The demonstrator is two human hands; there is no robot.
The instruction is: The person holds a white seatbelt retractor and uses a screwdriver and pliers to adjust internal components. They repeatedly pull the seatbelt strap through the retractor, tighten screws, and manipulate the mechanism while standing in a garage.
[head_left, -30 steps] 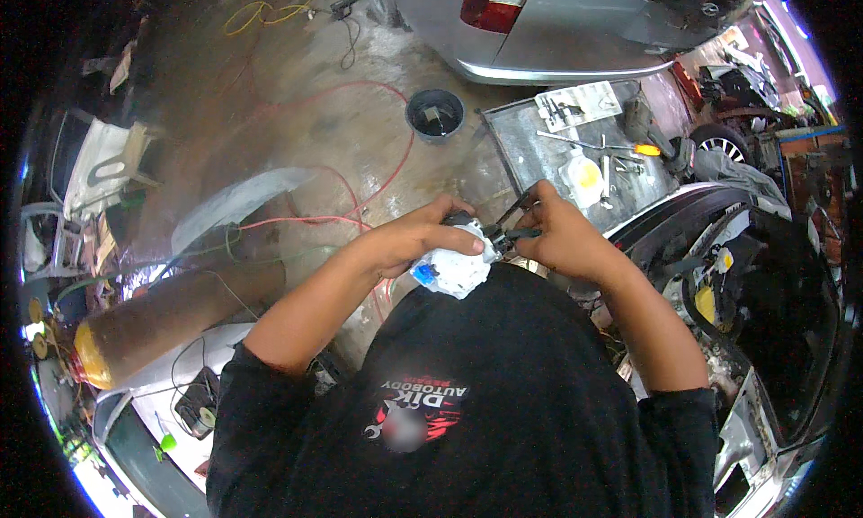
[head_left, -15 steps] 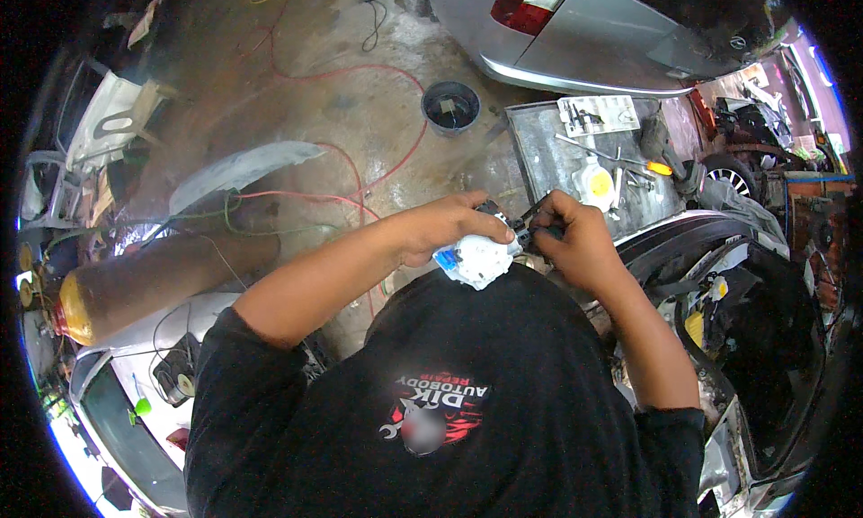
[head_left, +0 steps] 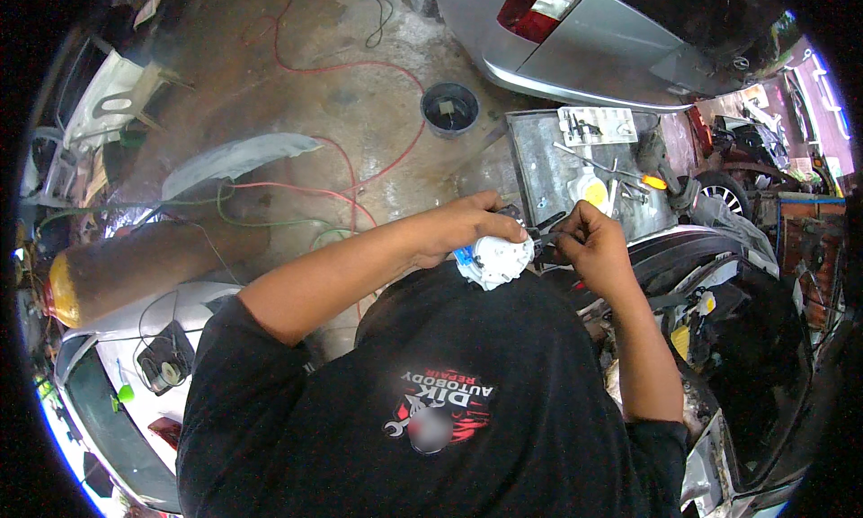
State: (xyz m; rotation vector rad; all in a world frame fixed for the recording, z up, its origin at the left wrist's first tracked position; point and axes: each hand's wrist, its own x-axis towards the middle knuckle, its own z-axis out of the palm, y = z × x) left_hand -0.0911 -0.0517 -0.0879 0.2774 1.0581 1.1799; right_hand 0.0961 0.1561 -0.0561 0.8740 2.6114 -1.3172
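Two bare hands work close together in front of one black T-shirt (head_left: 342, 428). The left hand (head_left: 467, 230) is closed on one irregular white plastic part with a blue patch (head_left: 500, 262), which sits at the near side of that hand, just in front of the shirt. The right hand (head_left: 589, 239) has its fingers closed around one dark, slender piece (head_left: 547, 239) reaching left to the white part; its exact shape is partly hidden, and I cannot tell whether the two are joined. Beyond the right hand stands one grey, flat-topped work surface (head_left: 535, 159). On it lie one shallow white box of dark pieces (head_left: 598, 125), one long-shafted screwdriver with an orange-yellow handle (head_left: 653, 182) and one white item with a round yellow middle (head_left: 591, 190). One round black bucket (head_left: 449, 111) stands left of the surface, and one silver car (head_left: 593, 60) is at the far right. On the left lies one long brown cylinder with a yellow end (head_left: 153, 266).
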